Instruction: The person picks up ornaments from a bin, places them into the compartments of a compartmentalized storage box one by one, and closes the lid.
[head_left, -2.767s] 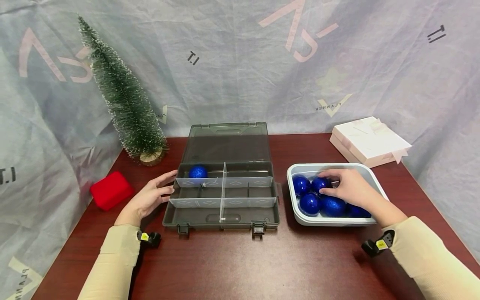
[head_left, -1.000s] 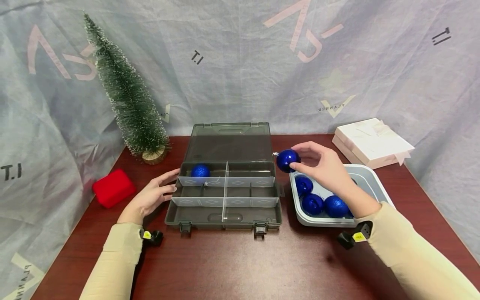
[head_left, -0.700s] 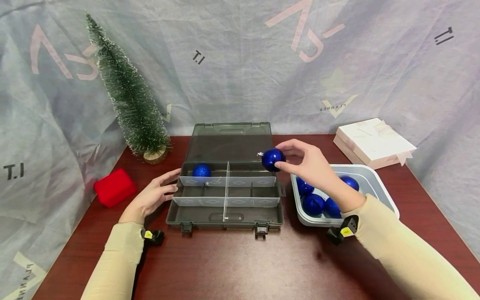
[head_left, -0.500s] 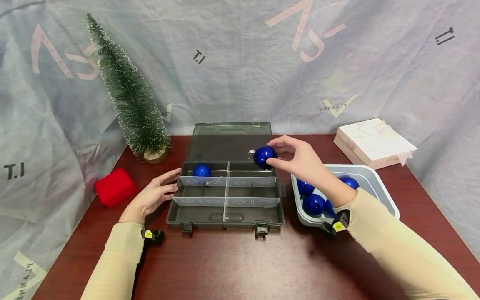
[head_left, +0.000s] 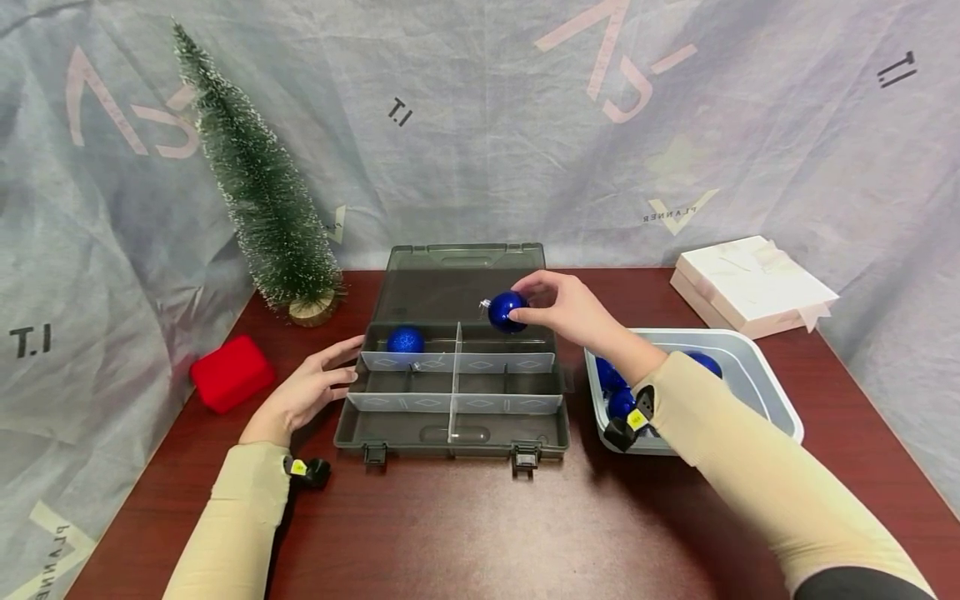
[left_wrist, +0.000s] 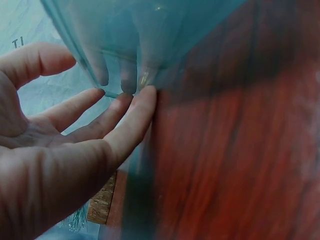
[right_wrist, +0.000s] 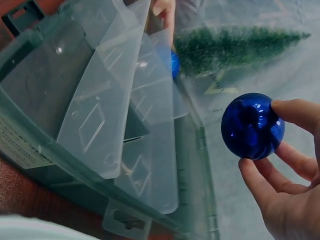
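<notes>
My right hand (head_left: 566, 310) pinches a shiny blue Christmas bauble (head_left: 507, 312) between thumb and fingers, its silver cap pointing left. The bauble hangs above the back right compartment of a grey see-through divided case (head_left: 450, 450), whose lid stands raised behind. In the right wrist view the held bauble (right_wrist: 252, 126) is apart from the clear dividers (right_wrist: 100, 115). A glittery blue bauble (head_left: 406, 340) lies in the back left compartment. My left hand (head_left: 303, 392) has its relaxed fingertips against the case's left side; the left wrist view shows those fingers (left_wrist: 127, 120) touching the wall.
A white tub (head_left: 765, 392) with several blue baubles stands right of the case, partly hidden by my right forearm. A pale gift box (head_left: 750, 283) lies behind it. On the left are a red box (head_left: 231, 375) and a small artificial Christmas tree (head_left: 258, 183) on a wooden base.
My right hand has lifted the shiny bauble out of the white tub and carried it left over the case. My left hand stays at the case's side.
</notes>
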